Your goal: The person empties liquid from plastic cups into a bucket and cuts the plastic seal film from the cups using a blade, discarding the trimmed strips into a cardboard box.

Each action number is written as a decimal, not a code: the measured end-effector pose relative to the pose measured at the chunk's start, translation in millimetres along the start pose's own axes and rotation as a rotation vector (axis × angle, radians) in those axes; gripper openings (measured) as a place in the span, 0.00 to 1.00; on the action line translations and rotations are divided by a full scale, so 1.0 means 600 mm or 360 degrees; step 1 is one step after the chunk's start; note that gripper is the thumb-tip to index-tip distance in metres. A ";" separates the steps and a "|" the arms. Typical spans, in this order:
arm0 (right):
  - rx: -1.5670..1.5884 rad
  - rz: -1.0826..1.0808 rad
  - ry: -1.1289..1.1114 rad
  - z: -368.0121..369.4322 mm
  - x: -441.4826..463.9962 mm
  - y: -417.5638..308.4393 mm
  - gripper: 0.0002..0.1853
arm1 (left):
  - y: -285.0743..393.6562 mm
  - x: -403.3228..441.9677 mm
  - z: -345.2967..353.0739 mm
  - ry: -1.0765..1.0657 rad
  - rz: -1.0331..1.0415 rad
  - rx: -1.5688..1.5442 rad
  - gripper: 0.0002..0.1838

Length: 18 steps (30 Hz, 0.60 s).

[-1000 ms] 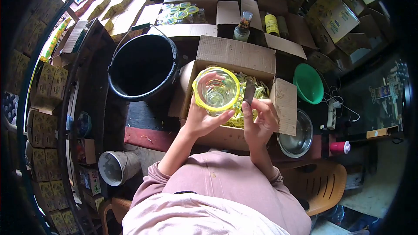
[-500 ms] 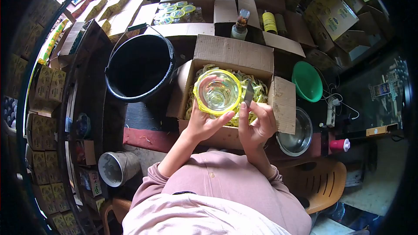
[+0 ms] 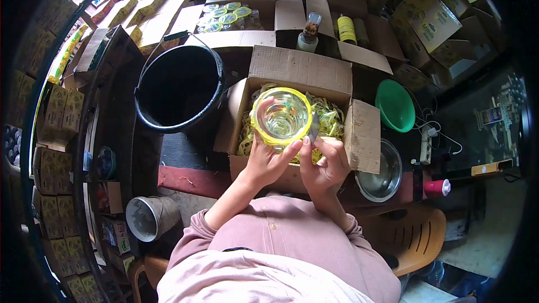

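My left hand (image 3: 265,160) is wrapped round a clear plastic cup (image 3: 282,118) with a yellow rim, its round top turned up toward me. In my right hand (image 3: 325,165) a small dark flat blade (image 3: 315,125) is pinched, its tip pointing up beside the cup's right edge. The right thumb is at the lower right of the rim; whether the blade touches the rim I cannot tell. Beneath both hands stands an open cardboard box (image 3: 300,68) filled with loose yellow and clear strips (image 3: 332,116).
A black bucket (image 3: 140,113) stands left of the box. To the right are a green bowl (image 3: 396,106) and a metal bowl (image 3: 387,188). Behind, cartons hold lidded cups (image 3: 227,18) and a yellow roll (image 3: 346,29). A power strip (image 3: 426,146) with cables lies far right.
My right hand has moved slightly left and down, bringing the blade and thumb against or close to the cup's rim. The cup has barely shifted.
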State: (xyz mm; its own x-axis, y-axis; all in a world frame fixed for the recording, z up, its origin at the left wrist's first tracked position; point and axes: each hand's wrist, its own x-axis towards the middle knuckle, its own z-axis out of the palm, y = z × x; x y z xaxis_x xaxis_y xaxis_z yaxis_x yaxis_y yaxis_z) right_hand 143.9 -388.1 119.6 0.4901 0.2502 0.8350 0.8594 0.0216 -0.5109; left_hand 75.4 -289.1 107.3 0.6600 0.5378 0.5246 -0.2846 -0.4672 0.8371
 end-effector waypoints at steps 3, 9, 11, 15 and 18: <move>-0.0005 -0.0013 0.0034 0.000 -0.001 -0.001 0.10 | 0.003 -0.004 0.008 -0.0003 -0.0043 0.0016 0.38; -0.0087 -0.0052 0.0023 0.002 -0.003 0.004 0.09 | 0.003 -0.005 0.010 -0.0063 0.0007 0.0271 0.38; -0.0135 -0.0083 0.0043 0.002 0.002 0.003 0.09 | 0.009 -0.004 0.015 -0.0010 -0.0006 0.0220 0.39; -0.0177 -0.0078 0.0035 0.003 0.007 0.002 0.09 | 0.019 0.000 0.019 0.0076 -0.0032 0.0145 0.40; -0.0166 -0.0121 0.0048 0.006 0.010 0.006 0.10 | 0.023 0.002 0.019 0.0095 -0.0052 0.0174 0.40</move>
State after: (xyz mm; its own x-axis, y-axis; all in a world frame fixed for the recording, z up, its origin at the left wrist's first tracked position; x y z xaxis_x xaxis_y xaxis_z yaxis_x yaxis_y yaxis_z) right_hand 149.4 -383.1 122.3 0.4257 0.2225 0.8771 0.9040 -0.0615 -0.4231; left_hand 80.3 -303.1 118.0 0.6243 0.5933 0.5082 -0.1838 -0.5207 0.8337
